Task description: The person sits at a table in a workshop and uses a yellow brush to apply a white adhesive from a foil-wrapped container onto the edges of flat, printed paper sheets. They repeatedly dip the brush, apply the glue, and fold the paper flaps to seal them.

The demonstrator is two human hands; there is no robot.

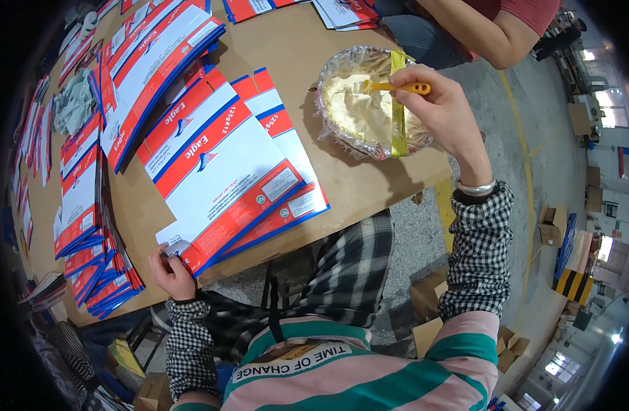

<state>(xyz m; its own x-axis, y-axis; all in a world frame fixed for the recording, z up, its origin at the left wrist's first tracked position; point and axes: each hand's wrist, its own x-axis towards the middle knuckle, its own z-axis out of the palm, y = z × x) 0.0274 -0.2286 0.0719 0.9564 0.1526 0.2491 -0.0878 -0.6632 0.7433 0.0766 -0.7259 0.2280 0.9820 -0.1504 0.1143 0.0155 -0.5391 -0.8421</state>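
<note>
In my right hand (443,104) is a small brush (416,88) with an orange-yellow handle, held over a round bowl (323,113) lined with clear plastic film. The brush's tip reaches into the cream-coloured paste (349,116) that coats the inside. A yellow strap (399,123) crosses the bowl on its right side. My left hand (172,275) pinches the near-left corner of a flat red, white and blue carton (225,164), which lies at a slant on the table. Beneath it, a similar flat carton (306,207) sticks out to the right.
Stacks of flat cartons (150,72) (81,185) cover the table's left side, with a grey-green cloth (73,103) among them. More cartons (345,12) lie at the far edge. Another person's arm (472,31) is beyond the bowl. Brown boxes (429,294) stand on the floor at right.
</note>
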